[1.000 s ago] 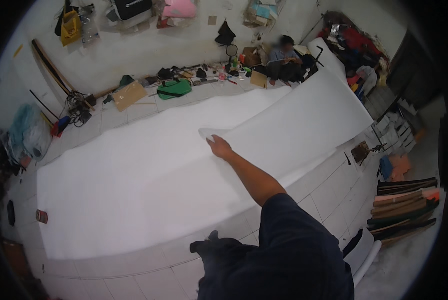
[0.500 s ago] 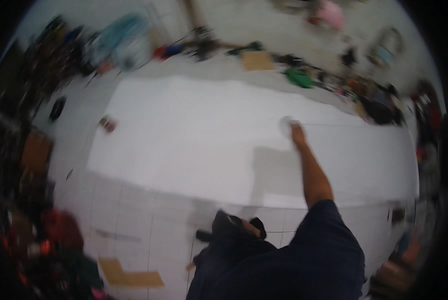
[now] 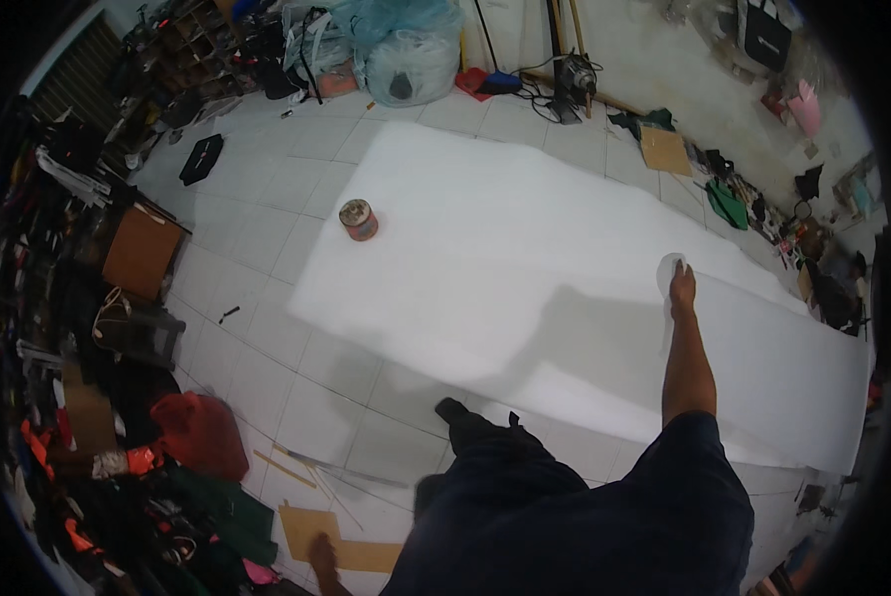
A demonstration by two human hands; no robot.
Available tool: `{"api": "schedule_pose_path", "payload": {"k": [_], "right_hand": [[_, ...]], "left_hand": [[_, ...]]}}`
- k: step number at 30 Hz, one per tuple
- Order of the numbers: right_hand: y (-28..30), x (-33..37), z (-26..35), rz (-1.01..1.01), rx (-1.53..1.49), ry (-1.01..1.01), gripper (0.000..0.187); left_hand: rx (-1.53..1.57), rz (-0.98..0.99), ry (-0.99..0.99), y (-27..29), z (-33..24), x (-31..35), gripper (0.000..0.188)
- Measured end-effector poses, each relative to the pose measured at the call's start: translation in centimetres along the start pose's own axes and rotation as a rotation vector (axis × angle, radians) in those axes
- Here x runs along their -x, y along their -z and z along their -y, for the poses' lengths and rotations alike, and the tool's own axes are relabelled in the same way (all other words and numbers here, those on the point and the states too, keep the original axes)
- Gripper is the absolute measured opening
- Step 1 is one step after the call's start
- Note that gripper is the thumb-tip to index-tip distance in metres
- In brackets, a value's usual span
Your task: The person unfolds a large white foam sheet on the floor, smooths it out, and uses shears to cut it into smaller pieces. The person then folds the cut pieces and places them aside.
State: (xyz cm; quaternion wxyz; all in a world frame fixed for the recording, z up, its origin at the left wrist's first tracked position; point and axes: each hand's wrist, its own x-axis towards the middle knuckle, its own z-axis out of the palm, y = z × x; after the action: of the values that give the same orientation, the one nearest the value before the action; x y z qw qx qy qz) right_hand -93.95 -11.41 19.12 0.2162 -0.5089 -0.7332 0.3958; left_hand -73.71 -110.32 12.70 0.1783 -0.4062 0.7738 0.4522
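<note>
A large white sheet, soft-looking like foam, is spread over the tiled floor. My right hand reaches out to its right part, closed on the curled corner of a smoother, greyish-white sheet that lies over the white one. The fingertips are partly hidden by the curl. A round tin can with a stained top and reddish side stands on the white sheet's left end. My left hand hangs low at the left, above a tan cardboard piece; its fingers are blurred, and nothing held can be made out.
Bags and clothes crowd the left side, with a red bag nearest. Thin strips lie on the tiles. Large plastic bags, a blue broom and a power tool stand at the back. Small items line the right wall.
The view has turned left and sharpened, so everything sits further right. My left hand has swung out from beside my body. My right hand stays at the sheet's curled corner.
</note>
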Motion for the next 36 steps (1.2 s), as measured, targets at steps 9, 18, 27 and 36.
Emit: {"api": "schedule_pose_path", "payload": {"k": [9, 18, 27, 36], "right_hand": [[-23.5, 5.7, 15.9, -0.155, -0.040, 0.020, 0.067], [-42.9, 12.6, 27.3, -0.334, 0.249, 0.108, 0.048], [-58.2, 17.1, 38.4, -0.365, 0.126, -0.105, 0.054], [-71.5, 21.0, 44.7, -0.402, 0.227, -0.181, 0.047]], "left_hand": [[-0.192, 0.273, 0.257, 1.9, -15.5, -17.5, 0.026], [-0.294, 0.248, -0.267, 13.7, -52.4, -50.7, 0.028], [-0.605, 0.625, -0.537, 4.0, -77.7, -67.4, 0.033], [-1.095, 0.970, -0.589, -5.6, -99.2, -79.4, 0.041]]}}
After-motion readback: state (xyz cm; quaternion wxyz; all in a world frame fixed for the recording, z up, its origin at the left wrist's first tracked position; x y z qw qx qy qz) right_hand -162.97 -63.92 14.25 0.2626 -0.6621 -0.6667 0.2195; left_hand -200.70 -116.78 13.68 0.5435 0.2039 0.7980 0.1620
